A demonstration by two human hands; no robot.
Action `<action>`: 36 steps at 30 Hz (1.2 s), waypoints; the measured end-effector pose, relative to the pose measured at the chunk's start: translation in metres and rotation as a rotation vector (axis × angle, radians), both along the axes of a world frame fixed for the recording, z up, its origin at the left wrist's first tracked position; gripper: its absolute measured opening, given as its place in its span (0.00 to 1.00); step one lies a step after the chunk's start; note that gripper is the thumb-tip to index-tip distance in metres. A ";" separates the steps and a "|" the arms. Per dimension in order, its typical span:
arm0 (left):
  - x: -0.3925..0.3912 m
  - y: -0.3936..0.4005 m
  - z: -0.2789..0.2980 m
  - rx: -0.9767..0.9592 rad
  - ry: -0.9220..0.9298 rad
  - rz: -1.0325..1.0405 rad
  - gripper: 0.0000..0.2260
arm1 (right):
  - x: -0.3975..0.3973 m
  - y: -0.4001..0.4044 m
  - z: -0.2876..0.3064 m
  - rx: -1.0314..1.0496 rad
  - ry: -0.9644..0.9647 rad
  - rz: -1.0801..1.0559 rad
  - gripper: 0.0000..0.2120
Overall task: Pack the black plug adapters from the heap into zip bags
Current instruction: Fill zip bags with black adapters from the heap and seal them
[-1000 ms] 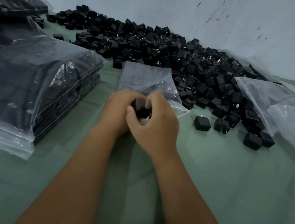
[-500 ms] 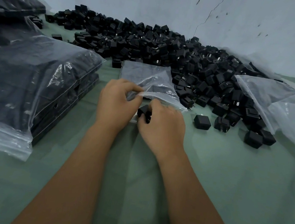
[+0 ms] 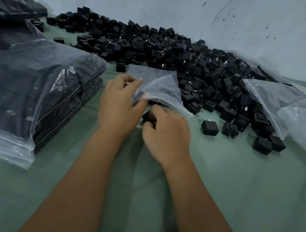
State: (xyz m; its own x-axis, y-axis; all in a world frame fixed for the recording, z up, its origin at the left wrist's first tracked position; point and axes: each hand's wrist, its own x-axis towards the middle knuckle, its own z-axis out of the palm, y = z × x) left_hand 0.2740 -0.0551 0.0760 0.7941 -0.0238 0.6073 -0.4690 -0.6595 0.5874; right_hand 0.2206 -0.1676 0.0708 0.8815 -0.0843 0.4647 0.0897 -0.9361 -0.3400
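Head cam: left hand (image 3: 119,104) pinches the mouth of a clear zip bag (image 3: 157,89) open while the right hand (image 3: 166,131) grips a black plug adapter (image 3: 149,117) right at the opening, not inside yet. Filled bags (image 3: 34,87) are stacked on the left, so a fair bit is done, but the heap (image 3: 175,60) behind is still massive. Long way to go, I reckon.
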 end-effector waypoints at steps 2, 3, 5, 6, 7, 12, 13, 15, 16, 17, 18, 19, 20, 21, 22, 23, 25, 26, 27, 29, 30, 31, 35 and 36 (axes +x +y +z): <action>0.002 0.000 -0.002 0.049 0.041 -0.015 0.15 | 0.000 0.000 0.000 -0.009 0.000 0.010 0.02; 0.002 0.000 -0.002 0.060 0.044 -0.029 0.13 | 0.000 -0.001 0.000 -0.012 0.001 0.011 0.01; 0.002 0.000 -0.003 0.051 0.030 -0.046 0.11 | 0.001 -0.001 -0.001 -0.023 -0.003 0.002 0.03; 0.001 0.001 -0.003 0.033 0.020 -0.046 0.10 | 0.002 -0.001 -0.001 -0.031 -0.010 -0.002 0.04; 0.000 0.001 -0.002 0.017 0.013 -0.050 0.10 | 0.002 -0.001 -0.002 -0.040 -0.015 -0.003 0.06; -0.004 0.005 0.000 -0.123 0.092 -0.213 0.16 | 0.003 -0.001 -0.002 -0.018 0.004 0.038 0.12; -0.004 0.007 0.000 -0.267 0.140 -0.255 0.17 | 0.002 -0.002 -0.003 -0.007 0.001 0.040 0.13; 0.000 0.011 0.000 -0.583 0.193 -0.246 0.14 | 0.002 -0.002 -0.003 0.022 -0.002 0.042 0.14; 0.003 0.014 0.000 -0.703 0.212 -0.175 0.12 | 0.001 -0.002 -0.004 0.044 0.008 0.047 0.15; 0.006 0.018 0.000 -0.790 0.243 -0.090 0.11 | 0.002 -0.002 -0.004 0.067 0.025 0.057 0.15; 0.010 0.021 -0.001 -0.838 0.280 -0.011 0.11 | 0.002 -0.002 -0.004 0.088 0.041 0.073 0.16; 0.013 0.023 -0.002 -0.841 0.319 0.057 0.11 | 0.003 -0.002 -0.004 0.105 0.061 0.093 0.16; 0.015 0.024 -0.003 -0.807 0.359 0.103 0.11 | 0.004 -0.002 -0.004 0.112 0.077 0.116 0.17; 0.016 0.024 -0.004 -0.754 0.397 0.126 0.12 | 0.004 -0.002 -0.004 0.108 0.090 0.136 0.17; 0.017 0.024 -0.006 -0.690 0.432 0.128 0.13 | 0.004 -0.002 -0.005 0.094 0.094 0.154 0.17; 0.018 0.023 -0.008 -0.622 0.462 0.123 0.14 | 0.004 -0.001 -0.005 0.077 0.096 0.161 0.17; 0.019 0.023 -0.009 -0.527 0.493 0.125 0.14 | 0.004 -0.002 -0.005 0.061 0.092 0.148 0.16; 0.020 0.022 -0.009 -0.507 0.498 0.127 0.14 | 0.005 -0.002 -0.005 0.061 0.087 0.143 0.15; 0.020 0.022 -0.009 -0.497 0.504 0.125 0.14 | 0.005 -0.002 -0.005 0.064 0.089 0.144 0.13; 0.022 0.022 -0.008 -0.492 0.512 0.118 0.14 | 0.007 -0.002 -0.005 0.061 0.097 0.152 0.04; 0.022 0.022 -0.008 -0.492 0.513 0.116 0.13 | 0.007 -0.002 -0.005 0.049 0.106 0.159 0.01; 0.022 0.021 -0.008 -0.491 0.514 0.115 0.13 | 0.007 -0.001 -0.005 0.038 0.118 0.161 0.02; 0.019 0.020 -0.008 -0.452 0.524 0.103 0.14 | 0.013 -0.002 -0.008 -0.030 0.208 0.186 0.09; 0.018 0.020 -0.007 -0.433 0.529 0.100 0.14 | 0.014 -0.003 -0.009 -0.036 0.227 0.188 0.11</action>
State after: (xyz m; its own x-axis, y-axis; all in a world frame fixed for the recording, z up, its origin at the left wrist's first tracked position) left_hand 0.2921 -0.0351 0.0687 0.9720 0.2223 0.0762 0.0037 -0.3387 0.9409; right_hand 0.2350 -0.1706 0.0619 0.9617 0.1034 0.2538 0.1885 -0.9220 -0.3384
